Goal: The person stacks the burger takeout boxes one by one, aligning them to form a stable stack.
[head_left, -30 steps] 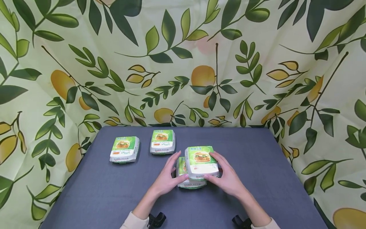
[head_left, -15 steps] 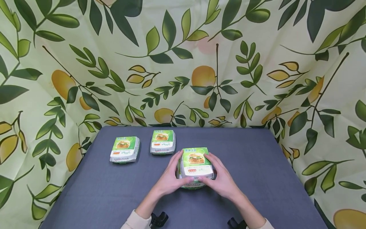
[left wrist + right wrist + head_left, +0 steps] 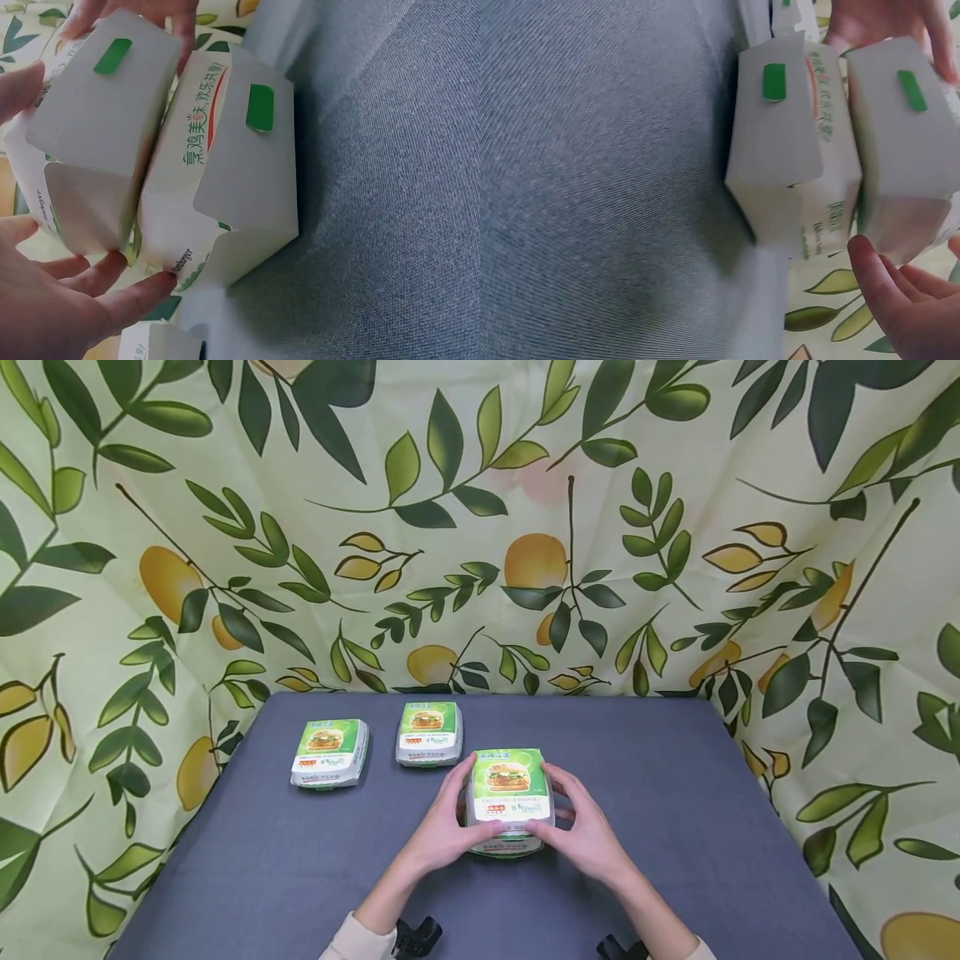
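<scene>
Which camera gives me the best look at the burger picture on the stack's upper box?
The head view: the burger picture lies uncovered, facing the camera. Both wrist views show the upper box from the side, with its green tab, not the picture.

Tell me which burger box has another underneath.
The upper box, between the left grip and right grip: it is directly above the lower box, while the left box and back box each sit alone on the table.
</scene>
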Motion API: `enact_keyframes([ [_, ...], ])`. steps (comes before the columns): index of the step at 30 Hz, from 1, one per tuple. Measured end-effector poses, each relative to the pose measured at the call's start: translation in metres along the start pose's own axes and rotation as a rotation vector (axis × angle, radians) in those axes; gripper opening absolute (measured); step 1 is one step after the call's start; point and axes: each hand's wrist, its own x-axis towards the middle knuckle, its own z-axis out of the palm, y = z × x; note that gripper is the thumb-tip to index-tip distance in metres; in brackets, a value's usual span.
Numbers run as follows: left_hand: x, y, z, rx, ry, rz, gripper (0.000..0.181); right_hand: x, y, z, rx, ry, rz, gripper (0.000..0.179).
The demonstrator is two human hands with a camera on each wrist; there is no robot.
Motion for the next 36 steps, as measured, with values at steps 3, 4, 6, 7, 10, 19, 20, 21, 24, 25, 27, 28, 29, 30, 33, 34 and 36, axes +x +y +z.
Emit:
enact_keyframes([
  [3, -0.001, -0.001, -0.001, -0.014, -0.001, -0.007, 0.102, 0.001, 0.004, 0.0, 0.028, -0.018, 0.02, 0.086],
  [4, -0.001, -0.001, -0.001, -0.017, -0.001, -0.007, 0.102, 0.002, 0.005, 0.001, 0.042, -0.024, 0.026, 0.087],
  [6, -0.002, -0.001, -0.002, -0.021, 0.002, -0.005, 0.102, 0.002, 0.007, 0.002, 0.083, -0.035, 0.039, 0.088],
  [7, -0.002, -0.002, -0.002, -0.02, 0.005, -0.004, 0.102, 0.002, 0.007, 0.002, 0.103, -0.04, 0.045, 0.088],
  [10, -0.002, -0.003, -0.003, -0.021, 0.01, 0.0, 0.102, 0.002, 0.009, 0.005, 0.152, -0.051, 0.059, 0.088],
  [19, 0.0, -0.005, -0.007, 0.001, -0.008, 0.007, 0.101, 0.0, 0.007, 0.011, 0.133, -0.018, 0.087, 0.09],
  [20, 0.0, -0.005, -0.008, 0.003, -0.011, 0.006, 0.101, 0.0, 0.006, 0.011, 0.126, -0.015, 0.091, 0.09],
  [21, 0.0, -0.005, -0.008, 0.006, -0.015, 0.006, 0.101, 0.0, 0.006, 0.011, 0.121, -0.012, 0.093, 0.09],
  [24, 0.0, -0.004, -0.009, 0.0, -0.026, 0.004, 0.101, 0.0, 0.005, 0.011, 0.106, -0.011, 0.097, 0.09],
  [25, 0.0, -0.004, -0.009, 0.0, -0.028, 0.004, 0.101, 0.0, 0.005, 0.011, 0.103, -0.013, 0.098, 0.091],
  [27, 0.0, -0.004, -0.009, 0.0, -0.029, 0.001, 0.1, 0.0, 0.005, 0.01, 0.096, -0.017, 0.1, 0.093],
  [28, 0.0, -0.004, -0.008, -0.001, -0.029, 0.0, 0.101, 0.0, 0.005, 0.01, 0.093, -0.02, 0.1, 0.093],
  [29, 0.0, -0.004, -0.008, 0.001, -0.029, -0.002, 0.101, 0.0, 0.005, 0.011, 0.094, -0.023, 0.098, 0.094],
  [30, 0.0, -0.004, -0.008, 0.002, -0.028, -0.003, 0.101, 0.0, 0.006, 0.011, 0.094, -0.022, 0.096, 0.094],
  [33, 0.0, -0.004, -0.009, 0.007, -0.03, -0.004, 0.101, 0.0, 0.007, 0.012, 0.09, -0.018, 0.085, 0.095],
  [34, 0.0, -0.004, -0.009, 0.008, -0.031, -0.002, 0.101, 0.0, 0.007, 0.013, 0.09, -0.015, 0.085, 0.095],
  [36, 0.0, -0.004, -0.009, 0.01, -0.031, -0.001, 0.101, 0.0, 0.007, 0.013, 0.086, -0.011, 0.088, 0.095],
])
